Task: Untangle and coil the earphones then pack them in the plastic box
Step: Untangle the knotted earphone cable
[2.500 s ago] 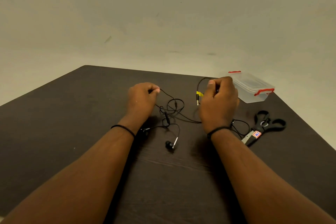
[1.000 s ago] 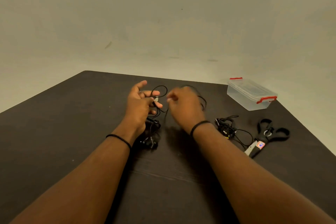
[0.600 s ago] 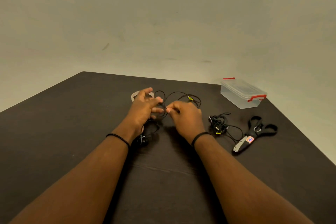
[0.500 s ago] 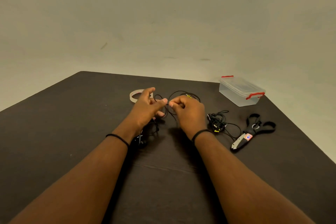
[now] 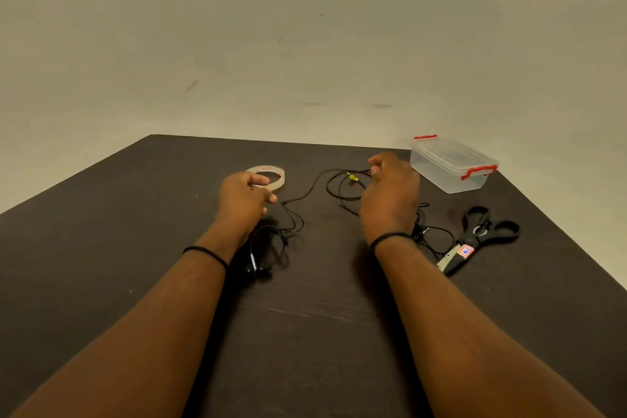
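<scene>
Your right hand (image 5: 390, 193) pinches the earphones (image 5: 305, 195) cable; your left hand (image 5: 242, 197) seemingly does too. Coiling remains (plastic box (image 5: 453, 164) lidded).

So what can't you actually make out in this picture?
- Head view: second earphone bundle mostly behind the right hand.
- Left hand: its fingertips face away, so any grip on the cable is unclear.
- Scissors sticker print is too small.

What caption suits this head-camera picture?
Two hands stretch an earphone cable over a dark table, beside tape, scissors and closed box.
</scene>
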